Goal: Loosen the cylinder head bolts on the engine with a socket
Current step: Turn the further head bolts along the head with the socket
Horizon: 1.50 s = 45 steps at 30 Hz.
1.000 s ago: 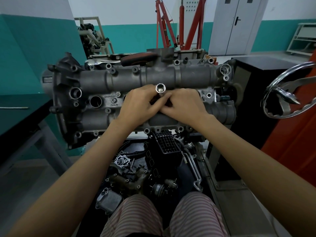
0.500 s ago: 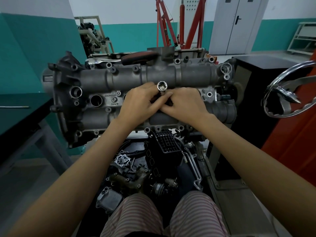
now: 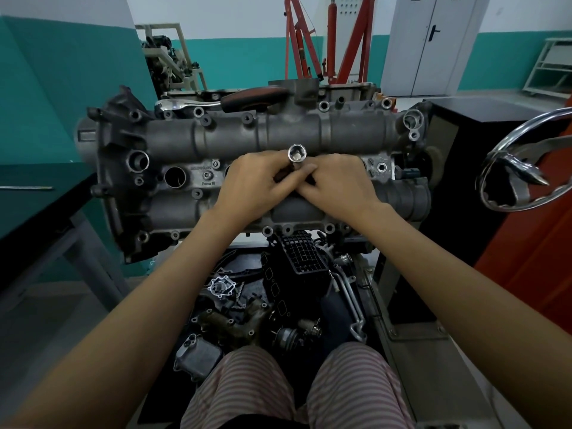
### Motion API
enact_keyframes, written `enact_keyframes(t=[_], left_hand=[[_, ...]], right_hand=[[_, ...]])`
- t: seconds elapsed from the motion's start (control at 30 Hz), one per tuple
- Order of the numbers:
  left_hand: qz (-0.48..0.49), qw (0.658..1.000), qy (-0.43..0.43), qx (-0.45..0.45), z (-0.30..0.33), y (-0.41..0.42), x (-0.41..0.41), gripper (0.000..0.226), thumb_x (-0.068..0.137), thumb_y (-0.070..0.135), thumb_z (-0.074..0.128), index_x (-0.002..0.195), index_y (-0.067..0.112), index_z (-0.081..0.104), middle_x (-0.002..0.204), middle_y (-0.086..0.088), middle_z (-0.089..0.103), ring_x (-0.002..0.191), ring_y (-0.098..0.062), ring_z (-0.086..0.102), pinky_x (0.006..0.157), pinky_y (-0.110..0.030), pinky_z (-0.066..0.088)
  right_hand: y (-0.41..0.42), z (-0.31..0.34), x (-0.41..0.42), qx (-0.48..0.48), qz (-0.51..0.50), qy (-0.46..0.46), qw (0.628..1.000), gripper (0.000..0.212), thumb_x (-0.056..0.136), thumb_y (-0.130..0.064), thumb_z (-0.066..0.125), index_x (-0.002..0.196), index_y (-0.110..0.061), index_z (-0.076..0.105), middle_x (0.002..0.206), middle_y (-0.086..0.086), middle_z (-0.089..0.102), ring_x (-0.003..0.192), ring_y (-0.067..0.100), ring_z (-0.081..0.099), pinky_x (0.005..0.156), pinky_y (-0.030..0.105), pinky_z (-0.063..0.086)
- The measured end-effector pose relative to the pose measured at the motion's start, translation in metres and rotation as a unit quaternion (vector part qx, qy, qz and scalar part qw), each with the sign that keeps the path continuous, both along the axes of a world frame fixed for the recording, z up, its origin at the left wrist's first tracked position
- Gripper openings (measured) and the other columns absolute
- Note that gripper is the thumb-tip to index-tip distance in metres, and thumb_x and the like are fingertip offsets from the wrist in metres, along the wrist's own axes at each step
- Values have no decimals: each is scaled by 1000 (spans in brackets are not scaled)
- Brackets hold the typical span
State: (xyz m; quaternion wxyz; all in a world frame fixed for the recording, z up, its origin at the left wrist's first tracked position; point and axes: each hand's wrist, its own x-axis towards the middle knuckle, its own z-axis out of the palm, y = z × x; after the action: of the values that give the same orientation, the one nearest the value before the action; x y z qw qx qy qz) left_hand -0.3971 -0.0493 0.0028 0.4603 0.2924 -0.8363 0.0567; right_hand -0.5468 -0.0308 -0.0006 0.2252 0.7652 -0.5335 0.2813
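While both hands meet at the middle of the engine point(image 3: 253, 140), the left hand point(image 3: 253, 184) and right hand point(image 3: 337, 184) pinch a chrome socket point(image 3: 296, 156) between curled fingertips, its open end tilted up toward the camera. Seating it squarely on a bolt, judged the step in hand, calls for a straight, steady push. Both forearms reach forward, wrists low, knuckles nearly touching.

Even indoor light, sharp centre, wide-angle bending at edges, soft shadows.
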Motion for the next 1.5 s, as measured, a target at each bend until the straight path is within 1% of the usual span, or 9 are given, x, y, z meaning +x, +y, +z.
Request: enact_keyframes(t=[0.1,0.27,0.37,0.5,0.67,0.8,1.03,1.23,1.5], left_hand=[[0,1000,-6,-4,0,0,-1,42,87,43,47,76,4,57,67,-2,57,60,-21,53,52,-33,41],[12,1000,-13,-3,0,4,-2,23,86,35,45,77,14,45,71,12,43,59,-19,47,53,-26,31],[2,1000,-11,0,0,3,-1,31,88,39,47,72,14,55,63,7,50,57,-20,51,53,-27,32],[2,1000,-13,11,0,0,0,50,85,49,46,70,5,63,63,-6,61,58,-24,55,51,-35,41],[-3,1000,-14,-10,-1,2,-1,33,85,37,45,85,6,57,76,11,51,65,-21,54,53,-27,35],[10,1000,-17,-9,-2,2,-1,32,88,36,45,93,8,60,81,1,59,68,-24,57,56,-26,37],[-5,1000,-4,1,-1,0,0,36,88,40,50,79,7,61,70,4,52,62,-15,49,55,-27,37],[9,1000,-10,-15,-2,4,-1,24,86,32,49,87,10,55,79,12,46,65,-14,49,55,-24,30],[20,1000,-18,13,-2,1,1,44,87,49,43,80,11,65,60,7,49,56,-10,43,53,-24,21]], right_hand=[[3,1,1,-15,4,19,1000,48,86,-45,29,84,-10,61,80,7,67,73,28,61,58,30,30],[6,2,3,-6,17,-24,1000,31,85,-35,51,92,-4,52,77,8,66,67,32,61,52,29,29],[4,2,3,6,-8,-7,1000,38,85,-47,47,92,-14,64,80,4,68,76,25,63,57,32,37],[4,2,1,13,-2,-5,1000,31,89,-36,49,83,-10,65,80,9,68,77,30,61,61,32,33],[4,2,1,-1,9,-4,1000,34,86,-38,44,94,-8,57,87,6,66,78,28,61,60,32,33],[3,1,3,-2,8,-15,1000,41,83,-43,40,103,-11,56,87,2,66,79,24,62,59,31,36],[2,0,0,3,-7,15,1000,32,91,-36,43,89,-12,64,84,9,68,80,30,61,61,32,28],[4,1,2,-10,5,11,1000,38,87,-38,41,107,-8,54,94,5,66,81,29,62,62,32,35],[2,0,1,1,-13,15,1000,35,91,-40,42,93,-14,64,86,8,68,82,29,61,62,32,31]])
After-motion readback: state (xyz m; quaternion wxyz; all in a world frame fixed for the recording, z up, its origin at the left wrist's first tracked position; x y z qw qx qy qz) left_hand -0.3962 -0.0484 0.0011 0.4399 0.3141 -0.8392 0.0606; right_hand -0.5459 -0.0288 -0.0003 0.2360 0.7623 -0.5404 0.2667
